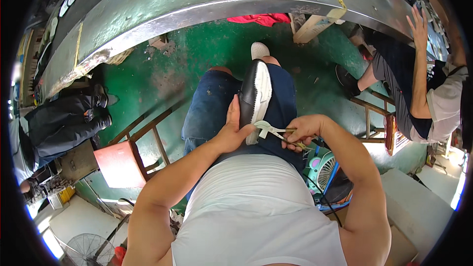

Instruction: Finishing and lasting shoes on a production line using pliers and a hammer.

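A black shoe (249,87) lies across my lap, its whitish underside (263,88) turned up and to the right, toe pointing away from me. My left hand (231,130) grips it along its left side near the heel, with the thumb reaching across. In my right hand (305,132) is a pair of pincers (266,129), the fingers wrapped round its handles. The rounded jaws rest against the heel end, beside my left thumb. Whether they bite on the shoe's edge is too small to tell.
A metal-topped bench (197,15) curves across the far side. On the left stands a red-seated stool (118,164); a mint-green fan (325,171) is beside my right knee. Two other people sit nearby, one at far right with a raised hand (419,28), another's dark-trousered legs (69,118) at left.
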Demonstrator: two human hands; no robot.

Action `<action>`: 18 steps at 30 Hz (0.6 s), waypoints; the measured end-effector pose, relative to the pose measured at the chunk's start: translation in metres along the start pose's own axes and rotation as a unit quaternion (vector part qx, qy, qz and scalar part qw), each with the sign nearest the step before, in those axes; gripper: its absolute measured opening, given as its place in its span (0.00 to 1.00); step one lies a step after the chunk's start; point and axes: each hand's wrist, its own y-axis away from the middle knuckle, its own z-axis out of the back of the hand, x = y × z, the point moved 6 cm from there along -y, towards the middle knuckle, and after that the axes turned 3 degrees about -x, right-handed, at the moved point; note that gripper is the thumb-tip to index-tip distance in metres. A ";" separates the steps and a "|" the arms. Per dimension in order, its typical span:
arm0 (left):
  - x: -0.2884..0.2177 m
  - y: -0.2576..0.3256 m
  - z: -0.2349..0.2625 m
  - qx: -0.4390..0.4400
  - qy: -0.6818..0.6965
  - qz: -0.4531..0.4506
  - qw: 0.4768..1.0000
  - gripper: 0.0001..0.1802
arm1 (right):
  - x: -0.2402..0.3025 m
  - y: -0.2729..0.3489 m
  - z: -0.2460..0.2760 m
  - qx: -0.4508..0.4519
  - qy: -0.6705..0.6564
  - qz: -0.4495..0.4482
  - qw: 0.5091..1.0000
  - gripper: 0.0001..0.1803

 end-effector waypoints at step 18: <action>-0.012 -0.010 0.012 0.083 0.100 0.053 0.990 0.69 | 0.103 0.034 -0.068 -0.519 0.462 0.258 0.671 0.23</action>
